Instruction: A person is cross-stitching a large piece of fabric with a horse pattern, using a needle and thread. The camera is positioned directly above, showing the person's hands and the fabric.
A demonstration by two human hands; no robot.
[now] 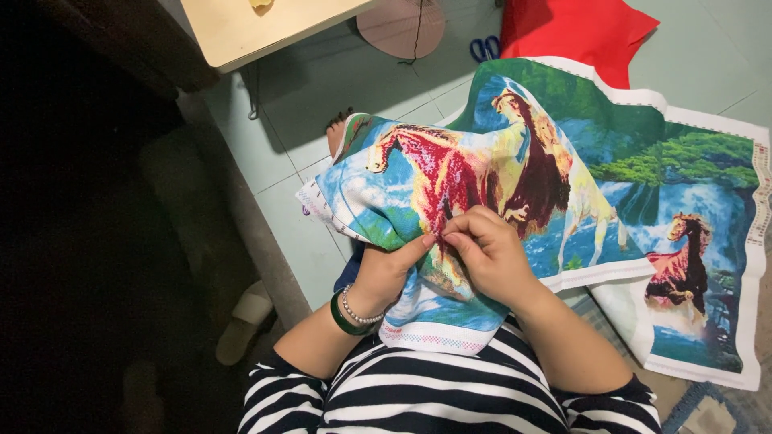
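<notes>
The horse-patterned embroidery cloth (563,177) lay draped over the person's lap, its long axis running away to the right of the hands and onto the floor (322,88). The right hand (490,253) sat on top of the cloth with its grip pinched shut at the red horse, presumably on a needle too small to make out. The left hand (386,269), just beside it, clutched the cloth's bunched near edge from beneath, thumb tip almost touching the pinch.

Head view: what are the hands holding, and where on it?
Both hold the horse-picture cloth at a red patch near its lower edge: left hand props it from beneath, right hand pinches it from above. Any needle cannot be told.
</notes>
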